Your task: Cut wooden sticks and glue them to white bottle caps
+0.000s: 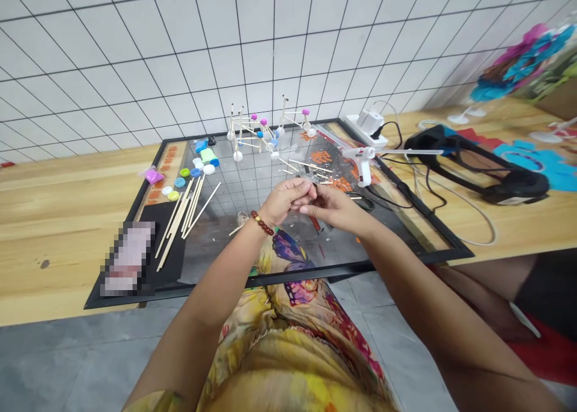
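Over the middle of a black-framed glass board (225, 214), my left hand (287, 200) and my right hand (333, 206) meet, fingertips together. The fingers of both are closed in a pinch; whatever they hold is too small to make out. A beaded bracelet (262, 223) circles my left wrist. Just beyond the hands lie thin sticks (311, 166) and orange scraps (340, 184). Stick models with white and pink joints (259, 130) stand at the board's back edge. The white glue gun (362, 163) rests to the right of them.
Long sticks (180, 220) and bottle caps (196, 172) lie on the left, near a pink packet (153, 175). A power strip (367, 127), cables and a black headset-like object (487, 166) are on the right. Another person's legs (482, 298) show at lower right.
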Available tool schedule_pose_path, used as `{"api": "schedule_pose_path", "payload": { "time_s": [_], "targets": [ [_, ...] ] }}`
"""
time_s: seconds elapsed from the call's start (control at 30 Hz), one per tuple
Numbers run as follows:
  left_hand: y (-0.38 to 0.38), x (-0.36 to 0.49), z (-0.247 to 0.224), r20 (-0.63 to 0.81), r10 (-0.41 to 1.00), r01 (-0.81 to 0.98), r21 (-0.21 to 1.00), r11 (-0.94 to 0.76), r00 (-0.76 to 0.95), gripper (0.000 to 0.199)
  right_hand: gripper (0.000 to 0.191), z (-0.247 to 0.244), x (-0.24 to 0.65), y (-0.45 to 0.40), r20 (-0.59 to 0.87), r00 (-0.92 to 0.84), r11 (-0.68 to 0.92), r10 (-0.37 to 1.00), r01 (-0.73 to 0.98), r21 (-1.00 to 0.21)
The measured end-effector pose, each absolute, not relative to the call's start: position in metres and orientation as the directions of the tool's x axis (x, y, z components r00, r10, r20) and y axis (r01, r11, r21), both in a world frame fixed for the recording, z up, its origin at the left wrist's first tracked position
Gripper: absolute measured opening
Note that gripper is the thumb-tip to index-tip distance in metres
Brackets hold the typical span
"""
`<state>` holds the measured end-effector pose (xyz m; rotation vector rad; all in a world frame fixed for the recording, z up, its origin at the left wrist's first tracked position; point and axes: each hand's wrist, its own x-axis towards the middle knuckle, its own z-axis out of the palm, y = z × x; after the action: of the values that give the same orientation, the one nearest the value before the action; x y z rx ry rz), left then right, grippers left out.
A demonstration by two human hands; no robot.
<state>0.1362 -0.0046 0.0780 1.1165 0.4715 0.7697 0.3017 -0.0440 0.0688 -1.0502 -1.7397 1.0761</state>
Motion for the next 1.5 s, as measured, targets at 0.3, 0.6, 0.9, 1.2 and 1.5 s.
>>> {"api": "schedule_pose_path", "payload": {
  "time_s": [0.3,0.6,0.9,1.2,1.5],
  "targets": [
    [0.008,0.144,0.061,-0.122,0.954,-0.086,0.985,0.15,0.274,0.016,0.031,0.087,0.361,-0.085,0.22,0.202,0.111,0.954,0.444,-0.889],
    [0.012,0.143,0.052,0.035,0.95,0.171,0.981,-0.092,0.309,0.019,0.012,0.078,0.442,-0.14,0.465,0.397,0.068,0.792,0.698,-0.712],
    [0.001,0.143,0.058,0.046,0.868,0.15,0.979,-0.137,0.494,0.02,0.018,0.057,0.415,-0.12,0.344,0.078,0.179,0.936,0.735,-0.654],
    [0.001,0.144,0.058,0.004,0.733,0.136,0.982,-0.13,0.68,0.03,0.048,0.069,0.333,-0.075,0.295,-0.317,0.414,0.902,0.83,-0.374],
    [0.001,0.148,0.065,-0.081,0.971,-0.141,0.983,0.115,0.224,0.022,0.026,0.122,0.339,-0.009,0.706,-0.132,0.34,0.696,0.926,-0.162]
  ]
}}
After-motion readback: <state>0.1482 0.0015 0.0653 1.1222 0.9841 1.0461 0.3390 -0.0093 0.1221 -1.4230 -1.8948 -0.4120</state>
